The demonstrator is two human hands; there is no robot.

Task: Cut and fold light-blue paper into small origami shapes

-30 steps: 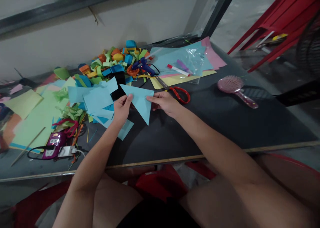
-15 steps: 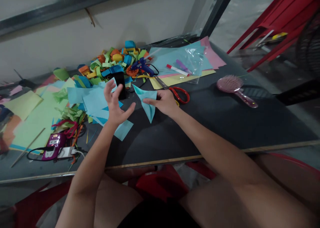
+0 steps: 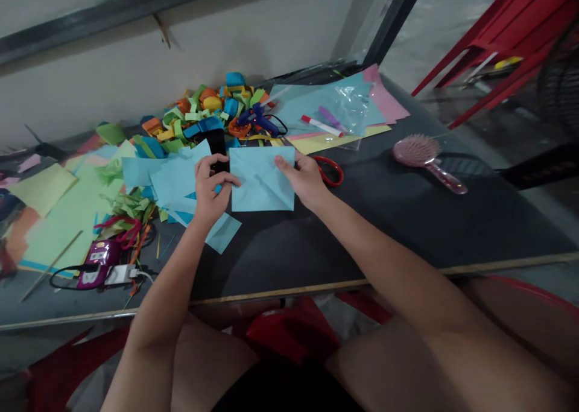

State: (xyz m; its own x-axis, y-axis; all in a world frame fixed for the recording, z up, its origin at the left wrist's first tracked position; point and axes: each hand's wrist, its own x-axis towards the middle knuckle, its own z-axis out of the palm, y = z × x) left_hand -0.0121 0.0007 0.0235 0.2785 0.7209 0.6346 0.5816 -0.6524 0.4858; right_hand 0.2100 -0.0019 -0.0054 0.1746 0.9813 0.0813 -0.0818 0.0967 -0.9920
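A light blue sheet of paper [image 3: 262, 189], creased and flattened to a near rectangle, is between my hands above the dark table. My right hand [image 3: 308, 180] grips its right edge, thumb on top and fingers behind. My left hand [image 3: 212, 189] is at the left edge, fingers bent, with its thumb tip against the paper. Scissors with a red handle [image 3: 332, 172] lie partly hidden behind my right hand. More light blue paper pieces [image 3: 176, 180] lie beside my left hand. A black object [image 3: 218, 142] stands partly covered behind it.
A heap of colourful folded paper pieces [image 3: 212, 104] and a blue glue gun [image 3: 260, 120] lie near the wall. A hairbrush [image 3: 416, 151] is at the right. Markers [image 3: 321, 126] rest on coloured sheets. A purple device [image 3: 100, 261] with cables sits front left.
The blue paper, bent and hanging from my right hand before, is now spread flat toward me. My left hand, spread and apart from it earlier, has moved to its left edge.
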